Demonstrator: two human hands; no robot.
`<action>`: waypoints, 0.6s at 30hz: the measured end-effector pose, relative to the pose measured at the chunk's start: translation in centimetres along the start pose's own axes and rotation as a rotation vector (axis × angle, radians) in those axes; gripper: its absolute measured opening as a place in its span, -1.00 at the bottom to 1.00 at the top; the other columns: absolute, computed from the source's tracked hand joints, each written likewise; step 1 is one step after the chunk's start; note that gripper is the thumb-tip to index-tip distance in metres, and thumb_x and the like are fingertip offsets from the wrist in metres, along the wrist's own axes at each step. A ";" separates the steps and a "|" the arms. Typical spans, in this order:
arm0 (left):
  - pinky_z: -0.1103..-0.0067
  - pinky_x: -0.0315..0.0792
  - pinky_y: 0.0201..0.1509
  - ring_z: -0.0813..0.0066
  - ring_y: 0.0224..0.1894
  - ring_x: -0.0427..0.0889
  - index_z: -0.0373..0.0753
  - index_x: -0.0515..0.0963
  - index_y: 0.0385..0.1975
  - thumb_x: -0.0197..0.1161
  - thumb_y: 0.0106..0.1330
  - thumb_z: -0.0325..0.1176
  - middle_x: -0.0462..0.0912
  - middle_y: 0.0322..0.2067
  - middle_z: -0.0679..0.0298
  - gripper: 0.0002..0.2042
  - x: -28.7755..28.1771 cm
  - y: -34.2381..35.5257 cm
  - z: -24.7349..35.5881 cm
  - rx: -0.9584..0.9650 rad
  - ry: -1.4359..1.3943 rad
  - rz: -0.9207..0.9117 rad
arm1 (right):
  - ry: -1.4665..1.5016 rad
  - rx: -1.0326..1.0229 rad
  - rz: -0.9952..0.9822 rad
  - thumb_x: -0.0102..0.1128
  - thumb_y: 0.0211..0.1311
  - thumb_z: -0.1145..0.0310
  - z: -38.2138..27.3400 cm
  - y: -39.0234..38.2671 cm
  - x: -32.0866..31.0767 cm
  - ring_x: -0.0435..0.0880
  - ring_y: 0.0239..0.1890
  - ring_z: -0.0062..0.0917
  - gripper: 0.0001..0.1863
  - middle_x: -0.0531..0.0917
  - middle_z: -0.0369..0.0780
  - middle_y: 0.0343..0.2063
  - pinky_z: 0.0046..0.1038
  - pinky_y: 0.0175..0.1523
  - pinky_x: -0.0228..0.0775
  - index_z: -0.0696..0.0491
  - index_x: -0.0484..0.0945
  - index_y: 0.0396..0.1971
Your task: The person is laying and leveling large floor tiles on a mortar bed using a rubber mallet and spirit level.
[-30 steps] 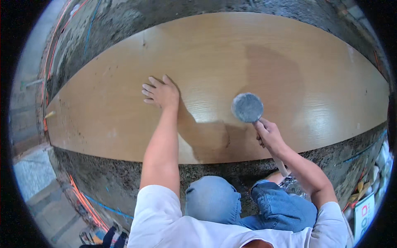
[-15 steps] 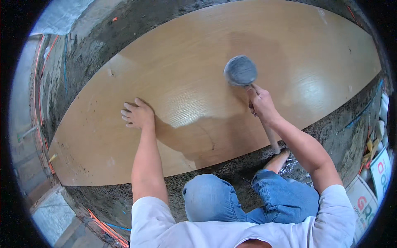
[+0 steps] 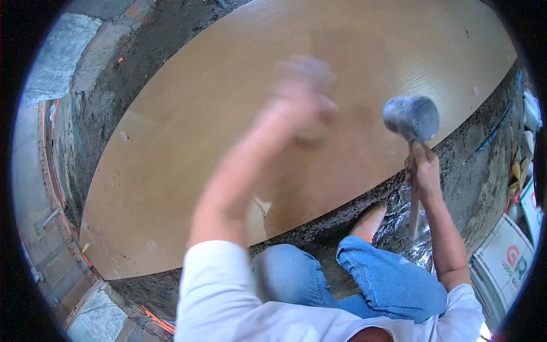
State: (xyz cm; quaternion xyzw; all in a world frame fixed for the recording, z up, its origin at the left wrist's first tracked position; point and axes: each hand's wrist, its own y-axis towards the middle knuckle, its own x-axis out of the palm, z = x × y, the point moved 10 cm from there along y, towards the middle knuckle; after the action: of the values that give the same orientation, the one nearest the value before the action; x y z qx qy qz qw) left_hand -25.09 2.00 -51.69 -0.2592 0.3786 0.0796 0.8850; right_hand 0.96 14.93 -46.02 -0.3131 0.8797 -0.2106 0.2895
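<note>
Well, whitish-gry, cyl.-headed mallet (image 3: 411,118)

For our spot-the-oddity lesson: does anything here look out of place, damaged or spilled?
Mainly the board: pale marks toward its left end break up the mostly plain tan surface. Whether they are damage or dirt, I cannot tell. Its curved edges probably come from the lens.

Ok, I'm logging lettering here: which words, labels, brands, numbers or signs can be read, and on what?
White package, lower right: red and grey lettering, not copied here; finer print too small to read.
Second white package, far right: red print, cut off by the picture's rim.
Mallet and tan panel: no legible lettering.
</note>
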 end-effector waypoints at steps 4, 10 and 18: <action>0.12 -0.03 0.40 0.08 0.33 0.15 -0.11 0.39 0.14 0.23 0.07 -0.12 0.29 0.24 0.13 -0.43 11.7 -2.2 13.3 0.696 0.174 -0.152 | 0.100 -0.091 0.003 -0.02 0.37 0.05 -4.3 1.1 1.1 0.34 -0.72 -0.70 -0.59 0.42 -0.36 -0.68 -0.61 -0.63 0.17 0.16 0.48 -0.23; 0.12 -0.25 0.44 0.01 0.42 -0.08 -0.37 0.12 0.30 -0.11 0.36 0.02 0.04 0.36 0.00 -0.34 -9.9 -7.0 -17.2 -0.749 0.239 0.861 | -0.028 -0.015 -0.147 -0.03 0.38 0.07 -4.9 4.0 6.4 0.33 -0.75 -0.73 -0.62 0.38 -0.38 -0.71 -0.62 -0.68 0.14 0.13 0.47 -0.22; 0.12 -0.27 0.44 0.04 0.44 -0.12 -0.36 0.08 0.32 -0.11 0.34 0.09 0.00 0.38 0.02 -0.28 -9.9 -7.7 -19.0 -0.846 0.267 0.862 | 0.043 -0.208 -0.413 -0.01 0.37 0.06 -14.8 9.7 20.1 0.34 -0.71 -0.74 -0.62 0.39 -0.38 -0.70 -0.62 -0.64 0.17 0.13 0.48 -0.23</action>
State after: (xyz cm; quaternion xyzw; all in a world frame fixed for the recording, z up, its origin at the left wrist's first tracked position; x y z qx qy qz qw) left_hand -41.40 -13.84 -52.54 -0.4189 0.4925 0.5402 0.5386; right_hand -25.45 11.12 -47.95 -0.5100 0.8199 -0.1802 0.1878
